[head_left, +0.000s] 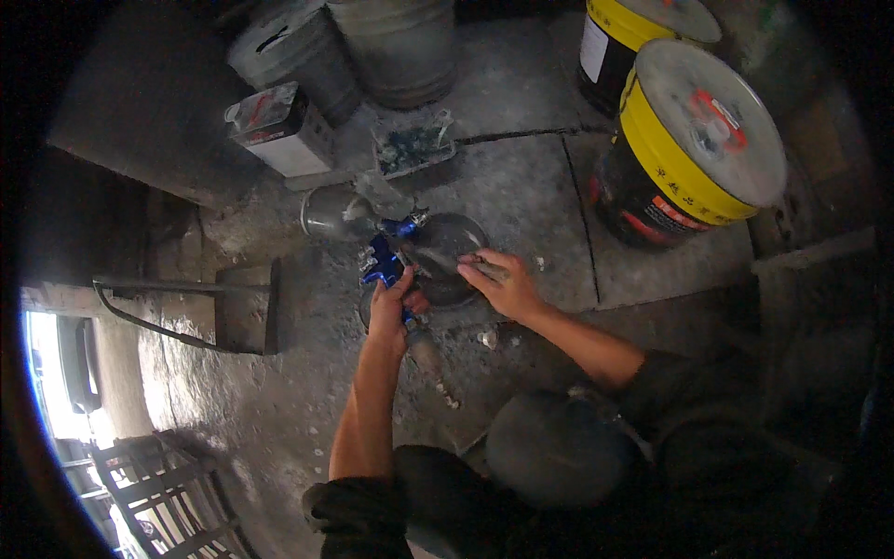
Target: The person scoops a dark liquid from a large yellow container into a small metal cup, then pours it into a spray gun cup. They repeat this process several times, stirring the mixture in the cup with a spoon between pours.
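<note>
My left hand (391, 306) is wrapped around a blue spray gun (380, 263) with silvery metal fittings, held over the floor. To its right, my right hand (507, 287) has its fingers pinched together above the right side of a dark round basin (447, 244). Anything small between those fingertips is too indistinct to name. Just beyond the left hand, a second blue metal piece (402, 225), similar in colour to the gun, rests by the basin's far left edge. Next to it lies a translucent, rounded container (335, 214) on its side.
Yellow-and-black drums (684, 144) stand at the far right. Large grey buckets (396, 47), a rectangular can (284, 130) and a small tray of dark clutter (414, 149) are at the back. A brush-like object (430, 361) lies nearby. A rack (168, 494) is lower left.
</note>
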